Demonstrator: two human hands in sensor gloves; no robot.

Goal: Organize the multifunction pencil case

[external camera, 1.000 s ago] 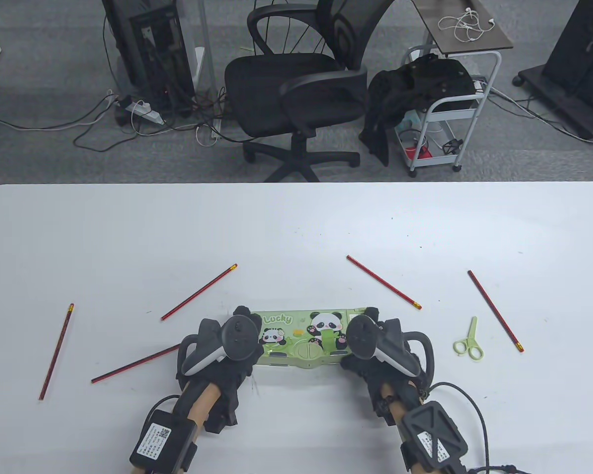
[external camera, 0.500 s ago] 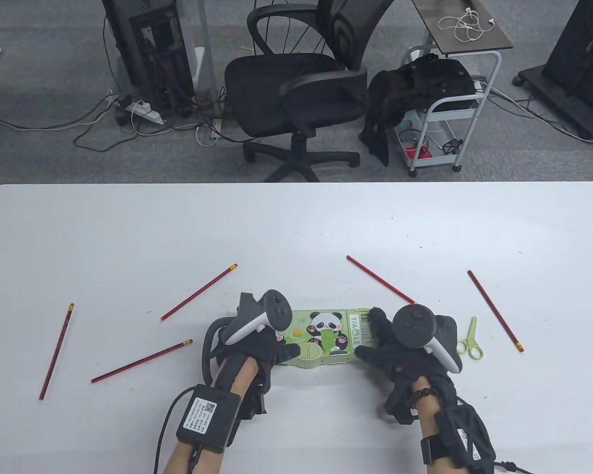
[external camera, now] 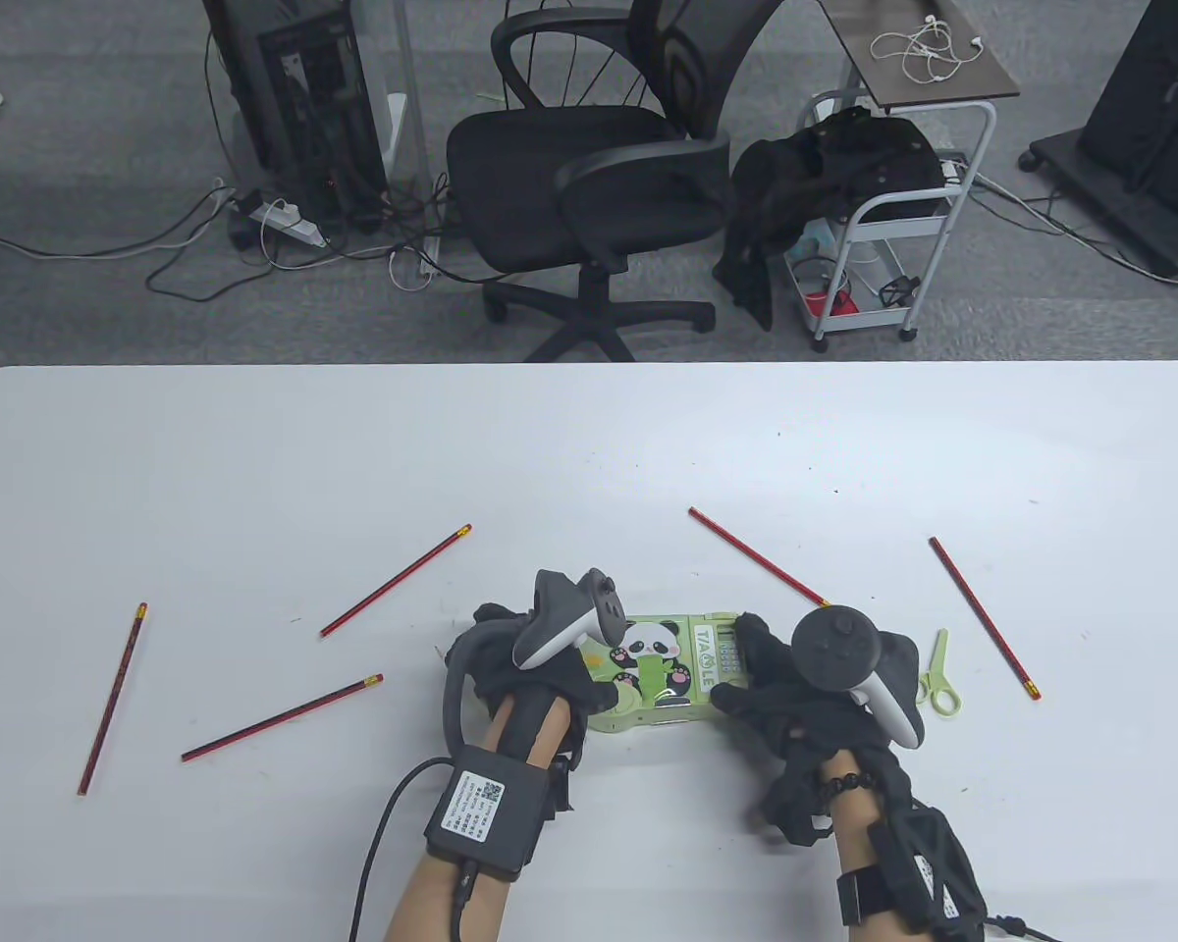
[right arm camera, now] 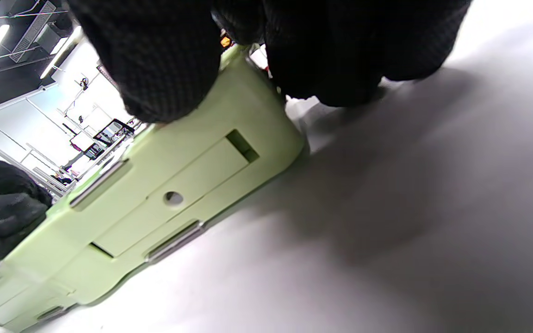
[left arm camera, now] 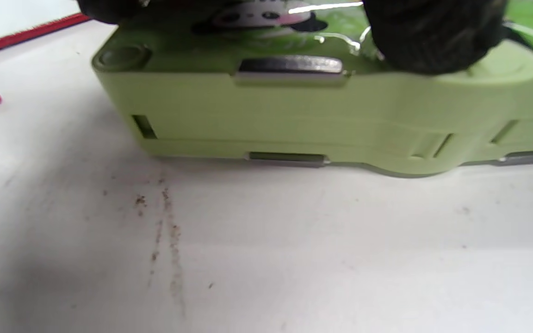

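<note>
On white table (external camera: 255, 442), glossy green plastic pencil case (external camera: 672, 667); knit-gloved hands gripping ends.

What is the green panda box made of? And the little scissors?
The pencil case looks like hard, smooth plastic: moulded edges, slots and a shiny lid in the left wrist view. The scissors have pale green handles, probably plastic; the blades are too small to judge.
</note>
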